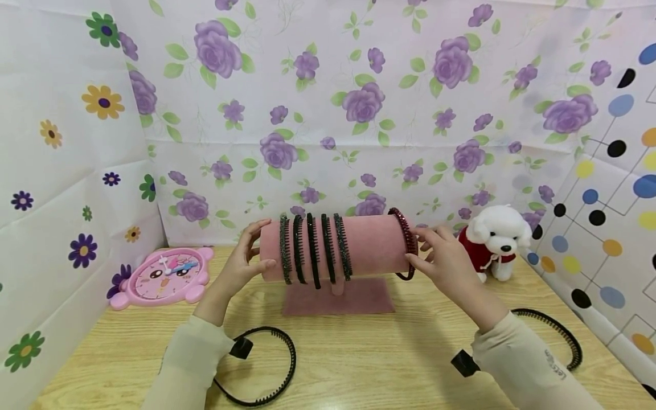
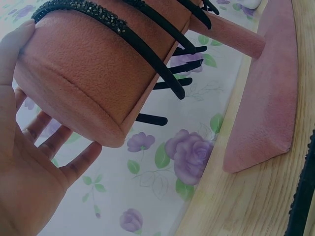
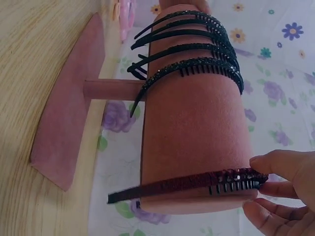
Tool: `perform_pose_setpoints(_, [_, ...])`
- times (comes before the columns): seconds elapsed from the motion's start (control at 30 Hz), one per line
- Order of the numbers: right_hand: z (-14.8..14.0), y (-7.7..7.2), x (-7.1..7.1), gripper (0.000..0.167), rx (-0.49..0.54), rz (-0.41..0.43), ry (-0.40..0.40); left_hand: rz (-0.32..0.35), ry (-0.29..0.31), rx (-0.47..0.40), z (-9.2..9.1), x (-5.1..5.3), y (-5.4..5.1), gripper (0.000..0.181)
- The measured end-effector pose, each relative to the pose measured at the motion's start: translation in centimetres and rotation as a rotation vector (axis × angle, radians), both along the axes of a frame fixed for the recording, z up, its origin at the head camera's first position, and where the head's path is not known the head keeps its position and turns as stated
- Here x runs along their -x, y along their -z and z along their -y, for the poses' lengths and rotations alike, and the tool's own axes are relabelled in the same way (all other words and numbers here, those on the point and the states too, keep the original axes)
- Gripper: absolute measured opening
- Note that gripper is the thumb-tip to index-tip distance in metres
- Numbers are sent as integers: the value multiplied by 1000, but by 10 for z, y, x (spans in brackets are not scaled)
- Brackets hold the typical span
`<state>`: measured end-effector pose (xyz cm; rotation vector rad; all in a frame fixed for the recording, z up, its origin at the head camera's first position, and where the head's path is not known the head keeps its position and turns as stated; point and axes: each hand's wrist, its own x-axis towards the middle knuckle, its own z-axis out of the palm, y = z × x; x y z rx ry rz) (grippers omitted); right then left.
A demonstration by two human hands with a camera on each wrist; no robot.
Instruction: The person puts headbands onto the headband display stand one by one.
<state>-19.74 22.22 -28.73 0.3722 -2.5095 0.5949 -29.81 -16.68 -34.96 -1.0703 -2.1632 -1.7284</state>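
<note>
A pink padded roll (image 1: 376,242) lies level on a post above a flat pink base (image 1: 338,302). My left hand (image 1: 240,266) grips the roll's left end, thumb in front; the left wrist view shows the fingers (image 2: 78,162) spread around that end. Several black, partly glittering headbands (image 1: 314,250) sit side by side on its left half. Around the right end is a dark red sequined headband (image 1: 405,236), which my right hand (image 1: 448,265) pinches between thumb and fingers. The right wrist view shows the red headband (image 3: 182,184) beside the roll's edge.
A black toothed headband (image 1: 293,359) lies on the wooden table near my left forearm, another (image 1: 564,333) beyond my right forearm. At the left is a pink clock (image 1: 166,276); a white toy dog (image 1: 499,233) sits at the back right. Patterned sheets stand around the table.
</note>
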Motion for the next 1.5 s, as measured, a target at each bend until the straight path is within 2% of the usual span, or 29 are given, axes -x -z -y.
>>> perform_pose_setpoints(0.2, [-4, -10, 0, 46, -31, 46, -23, -2, 0, 0, 0, 0, 1, 76])
perform_pose_setpoints(0.43, [-13, -17, 6, 61, -75, 46, -98, -7, -1, 5, 0, 2, 0, 76])
perform_pose_setpoints(0.8, [-26, -21, 17, 84, -144, 223, -262, 2, -4, 5, 0, 1, 0, 76])
perform_pose_setpoints(1.03, [-33, -20, 26, 88, -150, 332, -287, 7, -2, 13, -1, 3, 3, 76])
perform_pose_setpoints(1.27, [-32, -20, 29, 85, -210, 265, -248, 19, 2, 15, -2, 2, 1, 76])
perform_pose_setpoints(1.5, [-17, -26, 35, 83, -305, 185, -275, 33, -12, 14, 1, -1, -1, 76])
